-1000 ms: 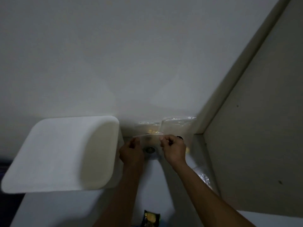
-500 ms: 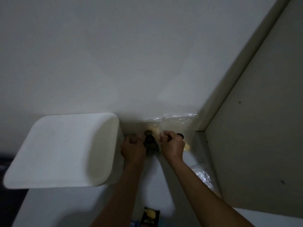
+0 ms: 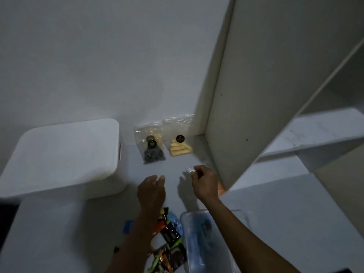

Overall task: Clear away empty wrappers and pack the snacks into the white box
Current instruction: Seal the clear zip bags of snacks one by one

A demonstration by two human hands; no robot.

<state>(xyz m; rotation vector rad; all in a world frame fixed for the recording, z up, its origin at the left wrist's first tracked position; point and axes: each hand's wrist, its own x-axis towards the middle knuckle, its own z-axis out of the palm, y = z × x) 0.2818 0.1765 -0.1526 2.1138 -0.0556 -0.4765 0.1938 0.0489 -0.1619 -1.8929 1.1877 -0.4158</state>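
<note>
The closed white box [image 3: 65, 154] stands on the white surface at the left. Two clear snack bags lean against the back wall: one with dark pieces [image 3: 152, 149] and, right of it, one with pale yellow sticks [image 3: 180, 146]. My left hand [image 3: 151, 191] hovers in front of the dark bag with loosely curled fingers and holds nothing. Further right, my right hand [image 3: 203, 182] pinches a small scrap of clear wrapper [image 3: 189, 170] at its fingertips. A pile of colourful snack packets [image 3: 169, 235] lies near my left forearm.
A clear plastic container [image 3: 204, 239] lies under my right forearm at the bottom. A white upright panel [image 3: 246, 85] walls off the right side, with a shelf [image 3: 315, 133] beyond it. Something orange [image 3: 222, 190] peeks out by the panel's foot.
Both hands have let go of the dark snack bag and drawn back from the wall. The bag now leans beside the yellow one. The view has pulled back and tilted down.
</note>
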